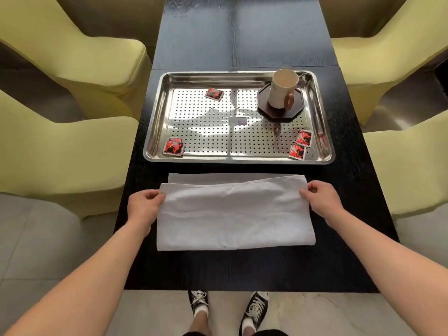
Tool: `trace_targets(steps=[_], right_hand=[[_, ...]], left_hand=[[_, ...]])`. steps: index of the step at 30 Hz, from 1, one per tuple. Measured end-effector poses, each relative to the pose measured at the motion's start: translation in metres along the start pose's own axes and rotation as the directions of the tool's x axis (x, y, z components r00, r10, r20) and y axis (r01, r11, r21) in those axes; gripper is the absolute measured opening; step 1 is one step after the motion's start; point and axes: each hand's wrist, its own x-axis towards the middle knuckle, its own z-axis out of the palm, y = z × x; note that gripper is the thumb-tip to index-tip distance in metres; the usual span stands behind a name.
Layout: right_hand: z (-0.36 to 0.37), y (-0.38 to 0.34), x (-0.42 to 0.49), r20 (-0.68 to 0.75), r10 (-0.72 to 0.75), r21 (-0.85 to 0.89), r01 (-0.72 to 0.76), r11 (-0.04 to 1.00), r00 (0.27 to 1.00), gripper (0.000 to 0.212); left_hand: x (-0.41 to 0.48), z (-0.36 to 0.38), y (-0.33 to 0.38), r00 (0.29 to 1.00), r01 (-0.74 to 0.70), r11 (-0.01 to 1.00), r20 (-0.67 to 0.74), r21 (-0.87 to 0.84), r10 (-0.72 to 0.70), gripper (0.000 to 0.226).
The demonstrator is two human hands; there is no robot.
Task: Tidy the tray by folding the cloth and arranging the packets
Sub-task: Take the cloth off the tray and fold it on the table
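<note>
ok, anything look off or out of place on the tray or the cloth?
Red packets lie scattered and skewed on the tray: far packet, near-left packet, near-right packet, fourth packet beside it. The cloth has its top layer crooked over the lower one. Mug upright on its coaster, no spill visible.

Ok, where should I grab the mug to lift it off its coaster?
Take the mug by its brown handle, coming from the near side. The handle points back toward you, and the mug stands upright on the coaster at the tray's far right, so probably the right hand.
</note>
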Motion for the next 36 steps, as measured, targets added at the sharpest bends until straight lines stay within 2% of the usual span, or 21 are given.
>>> trace_targets(steps=[7,14,17,25,27,30,32,33,35,36], right_hand=[[0.013,-0.002,0.02,-0.034,0.035,-0.065,-0.037,0.997,0.999,0.015],[0.024,0.008,0.023,-0.077,0.058,-0.11,-0.066,0.992,0.995,0.02],[0.026,0.007,0.025,-0.105,0.044,-0.105,-0.055,0.993,0.993,0.021],[0.032,0.008,0.018,-0.179,0.013,-0.097,-0.031,0.995,0.984,0.021],[0.034,0.009,0.019,-0.193,0.014,-0.1,-0.033,0.994,0.981,0.02],[0.034,0.004,0.017,-0.216,0.024,-0.096,-0.046,0.994,0.976,0.01],[0.036,0.001,0.011,-0.299,-0.005,-0.173,-0.049,0.984,0.954,0.029],[0.039,0.001,0.006,-0.337,-0.067,-0.254,-0.022,0.967,0.939,0.037],[0.051,-0.007,-0.007,-0.317,-0.245,-0.362,0.121,0.924,0.916,0.04],[0.06,-0.014,-0.014,-0.245,-0.321,-0.371,0.218,0.903,0.915,0.041]], left_hand=[[0.023,0.018,0.006,1.0,0.0,0.997,-0.026,0.08,0.002,0.002],[0.041,0.037,0.014,0.996,-0.031,0.985,-0.072,0.168,0.043,0.014],[0.044,0.041,0.015,0.994,-0.05,0.974,-0.086,0.219,0.07,0.006],[0.045,0.045,0.006,0.989,-0.053,0.972,-0.126,0.228,0.083,0.007],[0.049,0.046,0.006,0.986,-0.032,0.968,-0.149,0.25,0.071,0.013],[0.047,0.049,0.01,0.986,-0.026,0.95,-0.147,0.312,0.075,0.035],[0.038,0.051,0.01,0.982,-0.067,0.901,-0.133,0.428,0.136,0.045],[0.031,0.051,0.008,0.97,-0.135,0.849,-0.107,0.511,0.219,0.047],[0.013,0.054,0.002,0.889,-0.371,0.648,0.052,0.665,0.455,0.047],[0.004,0.058,-0.002,0.826,-0.491,0.513,0.189,0.704,0.531,0.048]])
